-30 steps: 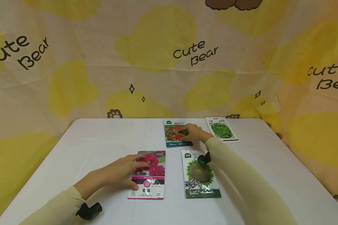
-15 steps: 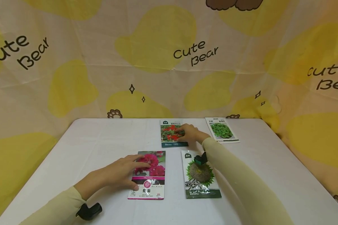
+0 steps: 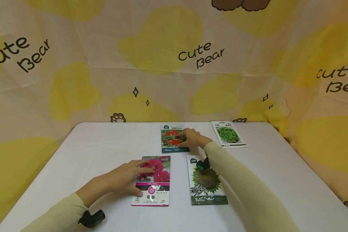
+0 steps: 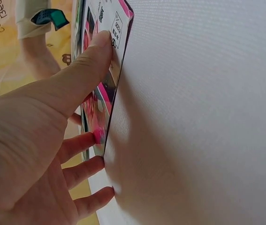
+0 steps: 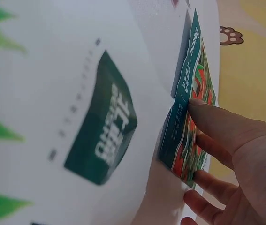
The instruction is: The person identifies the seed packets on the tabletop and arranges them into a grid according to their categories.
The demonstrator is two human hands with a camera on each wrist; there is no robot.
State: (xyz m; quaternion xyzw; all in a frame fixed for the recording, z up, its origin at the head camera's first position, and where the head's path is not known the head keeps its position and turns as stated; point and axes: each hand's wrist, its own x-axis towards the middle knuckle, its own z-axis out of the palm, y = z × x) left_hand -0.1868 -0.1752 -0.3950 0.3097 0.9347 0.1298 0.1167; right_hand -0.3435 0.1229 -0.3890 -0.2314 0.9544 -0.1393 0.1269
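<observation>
My left hand (image 3: 123,177) rests with spread fingers on a pink-flowered hollyhock seed packet (image 3: 159,196). In the left wrist view its thumb (image 4: 97,47) lies on the packet's printed face, the other fingertips along one edge. Farther back, my right hand (image 3: 192,138) touches the right part of a red-flowered seed packet (image 3: 169,141) with thumb and fingertips. The right wrist view has the thumb (image 5: 217,119) on that packet's face, the fingers (image 5: 210,185) extended along its side. Below the right wrist lies a sunflower seed packet (image 3: 206,180), its top partly hidden by the wrist camera.
A green-leaf seed packet (image 3: 227,133) lies at the back right of the white table (image 3: 104,141), slightly turned. Behind the table's far edge hangs a yellow-patterned cloth (image 3: 162,87). The right forearm reaches over the table's right half.
My right hand has slid the red-flowered seed packet to the left along the table. The left hand and the other packets have stayed where they were.
</observation>
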